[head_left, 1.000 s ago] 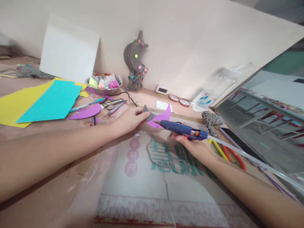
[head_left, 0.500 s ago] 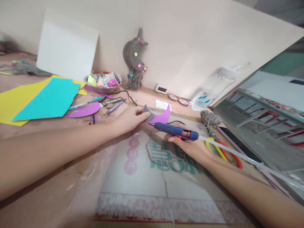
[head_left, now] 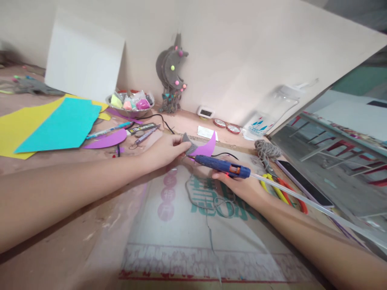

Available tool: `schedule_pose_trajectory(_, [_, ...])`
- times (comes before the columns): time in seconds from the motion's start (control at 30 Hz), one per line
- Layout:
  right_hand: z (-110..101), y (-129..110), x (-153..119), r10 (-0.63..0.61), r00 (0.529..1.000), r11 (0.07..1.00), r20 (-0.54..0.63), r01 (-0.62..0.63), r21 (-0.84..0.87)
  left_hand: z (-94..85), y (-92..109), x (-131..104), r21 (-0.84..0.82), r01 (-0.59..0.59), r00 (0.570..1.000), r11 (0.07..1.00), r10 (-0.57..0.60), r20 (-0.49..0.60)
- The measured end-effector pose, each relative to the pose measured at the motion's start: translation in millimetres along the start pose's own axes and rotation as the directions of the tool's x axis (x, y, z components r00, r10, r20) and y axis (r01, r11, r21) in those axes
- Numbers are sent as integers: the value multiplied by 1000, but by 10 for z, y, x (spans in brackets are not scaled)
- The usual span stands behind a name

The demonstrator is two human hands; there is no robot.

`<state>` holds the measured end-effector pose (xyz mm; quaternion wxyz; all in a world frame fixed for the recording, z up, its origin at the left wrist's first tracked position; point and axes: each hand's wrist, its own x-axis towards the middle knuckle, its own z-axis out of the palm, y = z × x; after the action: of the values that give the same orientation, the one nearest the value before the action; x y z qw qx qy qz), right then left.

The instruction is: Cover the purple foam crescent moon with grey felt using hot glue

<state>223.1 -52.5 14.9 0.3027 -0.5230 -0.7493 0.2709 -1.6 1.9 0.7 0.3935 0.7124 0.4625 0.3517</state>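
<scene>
My left hand [head_left: 172, 150] pinches one end of a purple crescent cutout [head_left: 206, 149], partly wrapped in grey yarn [head_left: 188, 145]. In my right hand [head_left: 238, 183] is a blue hot glue gun [head_left: 222, 166] with a red light lit on it. Its nozzle points left and sits at the wrapped part of the crescent; whether it touches cannot be made out. A long clear glue stick [head_left: 281, 187] runs out of the gun's back. Loose grey yarn [head_left: 225, 207] trails in loops over the printed sheet [head_left: 187, 233] below my hands.
On the left lie cyan card [head_left: 60, 125], yellow card [head_left: 18, 129], a pen and a craft knife. A bowl of clay packets [head_left: 130, 112] and a yarn moon [head_left: 172, 72] stand behind. Scissors [head_left: 275, 189], a yarn ball [head_left: 267, 150], a phone [head_left: 304, 183] and a plastic bottle [head_left: 272, 110] are at right.
Both hands keep their grips, with the glue gun's nozzle still at the wrapped end of the crescent. The gun has shifted very slightly left; the whole view has moved a little.
</scene>
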Motion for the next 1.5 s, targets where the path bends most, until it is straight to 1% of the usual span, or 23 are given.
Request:
schedule_pose_trajectory(0.23, [-10, 30, -15, 33, 999, 999, -10, -33, -18, -6, 9, 1, -12, 15, 1000, 1000, -15, 13])
schedule_pose_trajectory(0.4, [-17, 8, -13, -17, 1000, 999, 8, 17, -32, 3, 25, -20, -27, 30, 1000, 999, -30, 7])
schedule_pose_trajectory(0.5, [-14, -16, -9, -43, 999, 996, 2, 43, -82, 2, 32, -28, -11, 26, 1000, 1000, -26, 7])
schedule_pose_trajectory(0.6, [-12, -25, -7, -54, 998, 996, -8, 53, -76, -4, 37, -22, -9, 20, 1000, 1000, -20, 5])
schedule_pose_trajectory(0.73, [-13, -13, -12, -30, 1000, 999, -5, 29, -45, -9, 39, -9, -13, 14, 1000, 1000, -14, 15])
schedule_pose_trajectory(0.9, [-14, 10, -20, -9, 1000, 999, 1, 9, -50, -11, 48, -15, -9, 17, 1000, 1000, -17, 9])
schedule_pose_trajectory(1.07, [-19, 16, -23, 6, 1000, 998, -24, -7, -59, -6, 50, -22, -66, 31, 999, 997, -30, 16])
schedule_pose_trajectory(1.23, [-16, 47, -30, 12, 1000, 999, 2, -12, -34, -16, 52, -21, 3, 9, 1000, 1000, -9, 11])
schedule_pose_trajectory(1.5, [-10, 25, -14, -26, 1000, 999, -4, 26, -36, -19, 61, -15, 35, 11, 1000, 999, -11, 10])
